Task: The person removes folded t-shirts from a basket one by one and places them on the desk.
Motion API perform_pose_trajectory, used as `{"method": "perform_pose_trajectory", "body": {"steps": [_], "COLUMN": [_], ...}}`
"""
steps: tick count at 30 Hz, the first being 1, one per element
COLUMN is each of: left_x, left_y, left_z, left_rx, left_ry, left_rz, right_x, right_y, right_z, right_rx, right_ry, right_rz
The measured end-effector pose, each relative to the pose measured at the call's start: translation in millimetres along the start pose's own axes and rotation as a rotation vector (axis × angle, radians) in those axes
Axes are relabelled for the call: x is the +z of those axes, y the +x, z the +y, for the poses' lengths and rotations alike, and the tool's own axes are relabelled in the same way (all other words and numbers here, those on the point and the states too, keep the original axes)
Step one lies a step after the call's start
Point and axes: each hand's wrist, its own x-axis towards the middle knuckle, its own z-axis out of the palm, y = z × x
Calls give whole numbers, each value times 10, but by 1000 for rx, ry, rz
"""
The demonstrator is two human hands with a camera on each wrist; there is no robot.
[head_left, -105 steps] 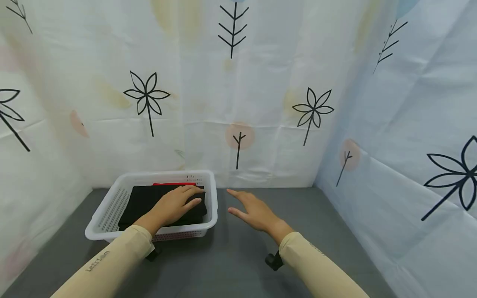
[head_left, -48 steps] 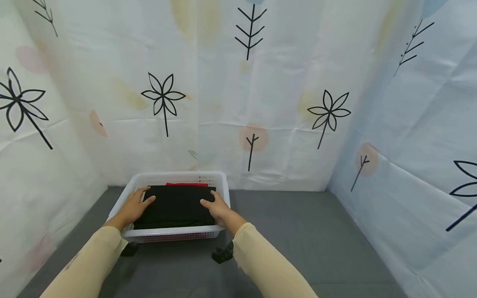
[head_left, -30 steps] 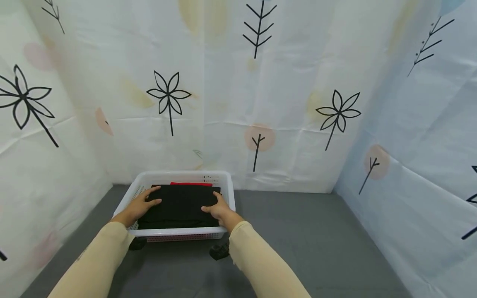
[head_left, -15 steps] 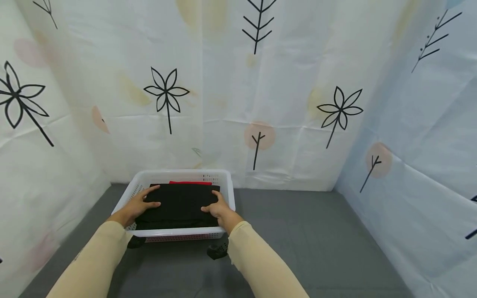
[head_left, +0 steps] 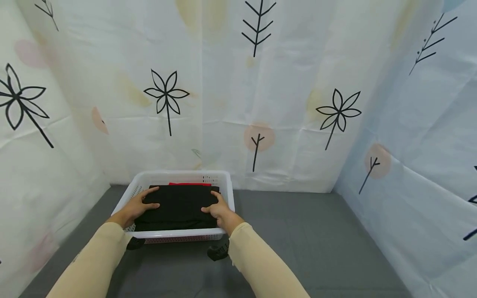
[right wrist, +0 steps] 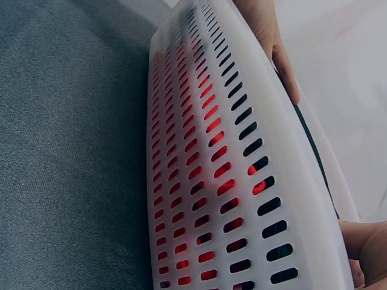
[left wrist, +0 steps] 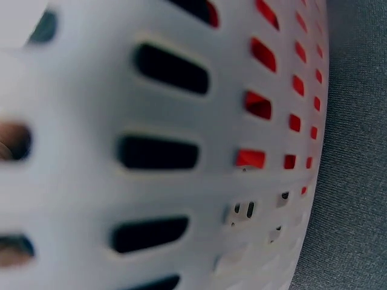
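Observation:
A folded black garment [head_left: 182, 207] lies on top inside a white perforated plastic basket [head_left: 179, 234]. At its left end, my left hand [head_left: 133, 207] holds it, thumb and forefinger over the cloth. My right hand [head_left: 222, 212] grips the opposite end, its thumb resting on top and forefinger near the back corner. The other fingers of both hands are tucked down out of sight. Behind the garment shows a strip of red cloth [head_left: 190, 183]. More red cloth [right wrist: 211, 125] shows through the basket's holes in the right wrist view, below the black layer.
The basket stands at the back left of a grey cloth-covered table [head_left: 283, 240]. White patterned curtains [head_left: 223, 91] rise behind it and along both sides. Both forearms wear cream sleeves [head_left: 89, 260], with dark wrist cameras [head_left: 219, 251] below the wrists.
My left hand has gone from above the garment to its left end. My right hand has come from beside the basket to the right end. Over the last second, both barely move.

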Motion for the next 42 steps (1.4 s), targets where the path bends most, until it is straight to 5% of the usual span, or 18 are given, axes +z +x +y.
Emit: {"method": "perform_pose_trajectory", "body": {"steps": [11, 20, 42], "left_x": [-6, -32, -57], "left_y": [-33, -24, -195], "left_z": [7, -3, 221], "left_rx": [-9, 1, 42], "left_ry": [28, 43, 51], "left_rz": [45, 47, 67], "right_x": [-4, -44, -166], "right_y": [-48, -102, -149], "right_z": [-19, -91, -237], "right_rx": [-32, 18, -11], "right_ry": [21, 13, 57], "right_rz": [-8, -32, -79]}}
